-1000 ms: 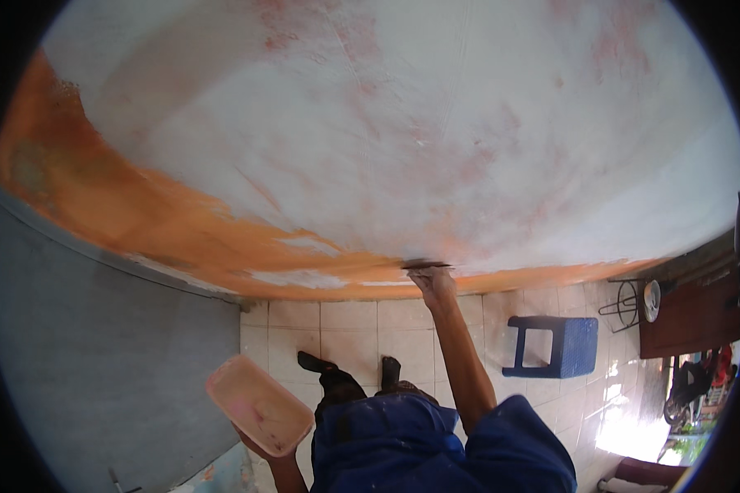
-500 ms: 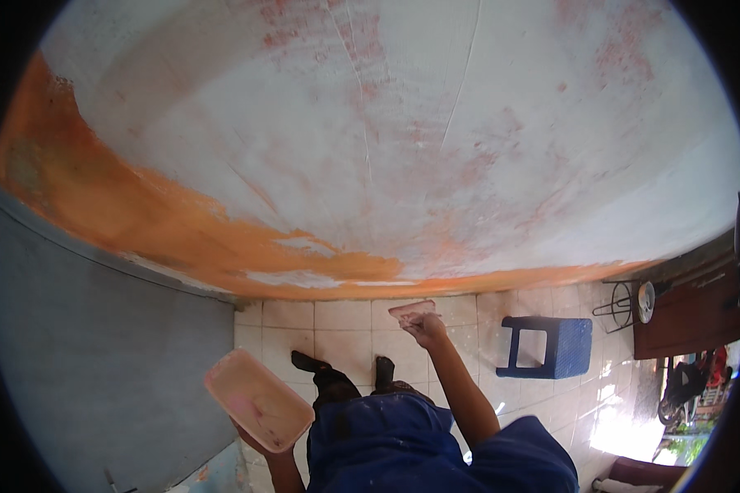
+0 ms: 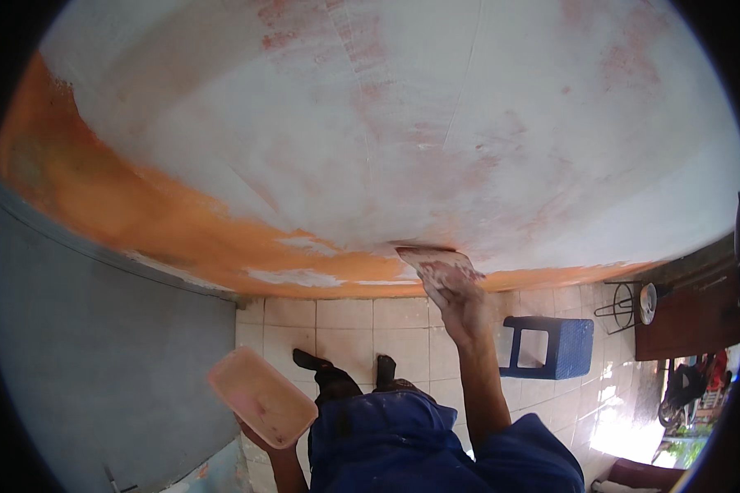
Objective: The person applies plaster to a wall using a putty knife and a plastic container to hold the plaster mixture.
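My right hand [image 3: 460,308] grips a wide putty scraper [image 3: 437,261] smeared with whitish and reddish filler. The scraper's straight edge lies against the lower part of the wall [image 3: 304,156], just above the orange strip. White filler with reddish patches covers much of that wall. At the lower left, my left hand [image 3: 253,431] holds up a pale pink rectangular plastic tub [image 3: 247,384] from beneath, its fingers mostly hidden. Inside the tub, a little pinkish residue shows near one end.
A blue plastic stool [image 3: 567,348] stands on the tiled floor [image 3: 345,329] to my right. Beyond it are a thin metal stand [image 3: 618,308] and a dark red cabinet [image 3: 686,312]. A grey panel [image 3: 123,353] rises on my left. A motorcycle [image 3: 684,390] is at the bright far right.
My right hand has risen with the scraper from over the floor to the wall, the blade now meeting the surface. The tub in my left hand has barely shifted.
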### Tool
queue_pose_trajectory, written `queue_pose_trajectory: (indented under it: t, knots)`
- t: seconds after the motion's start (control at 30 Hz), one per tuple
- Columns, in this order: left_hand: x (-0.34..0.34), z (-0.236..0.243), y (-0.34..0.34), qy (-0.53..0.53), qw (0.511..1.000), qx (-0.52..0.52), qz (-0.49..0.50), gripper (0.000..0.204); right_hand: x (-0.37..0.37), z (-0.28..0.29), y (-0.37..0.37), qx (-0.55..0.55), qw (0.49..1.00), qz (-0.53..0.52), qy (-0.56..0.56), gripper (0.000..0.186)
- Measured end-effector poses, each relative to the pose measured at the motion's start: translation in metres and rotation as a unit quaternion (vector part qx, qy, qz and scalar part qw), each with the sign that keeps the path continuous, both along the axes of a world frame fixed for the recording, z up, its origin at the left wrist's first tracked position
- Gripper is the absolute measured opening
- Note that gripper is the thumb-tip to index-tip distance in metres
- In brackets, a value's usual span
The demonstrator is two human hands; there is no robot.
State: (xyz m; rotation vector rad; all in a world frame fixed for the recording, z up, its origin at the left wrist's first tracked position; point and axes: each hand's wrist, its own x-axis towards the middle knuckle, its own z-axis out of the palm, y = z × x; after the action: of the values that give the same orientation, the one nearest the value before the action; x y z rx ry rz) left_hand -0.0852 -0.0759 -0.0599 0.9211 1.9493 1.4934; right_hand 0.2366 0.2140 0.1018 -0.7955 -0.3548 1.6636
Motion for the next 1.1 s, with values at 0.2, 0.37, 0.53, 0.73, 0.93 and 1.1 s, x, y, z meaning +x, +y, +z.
queue_pose_trajectory:
  t: [0.2,0.37,0.53,0.73,0.93,1.1]
  knots:
    - [0.023,0.034,0.022,-0.295,0.927,0.211,0.098,0.064,0.001,-0.105,-0.054,-0.153,0.986,0.064,-0.005,0.043]
    - [0.015,0.021,0.007,0.101,0.994,0.028,0.015,0.061,0.018,-0.358,-0.02,-0.143,0.971,0.094,0.169,0.022]
    - [0.019,0.033,0.018,-0.405,0.88,0.218,0.117,0.062,0.005,-0.358,0.058,-0.164,0.985,-0.013,0.058,0.015]
    - [0.003,0.012,-0.019,0.257,0.965,-0.016,0.051,0.064,-0.027,-0.198,0.043,-0.104,0.994,0.013,0.006,0.024]
    - [0.006,0.022,-0.003,0.188,0.981,-0.014,0.052,0.067,-0.011,-0.058,-0.03,-0.07,0.997,0.005,0.012,0.036]
    - [-0.001,0.003,-0.017,0.105,0.993,-0.008,0.049,0.064,-0.016,-0.185,-0.045,-0.226,0.971,0.065,-0.049,0.041]
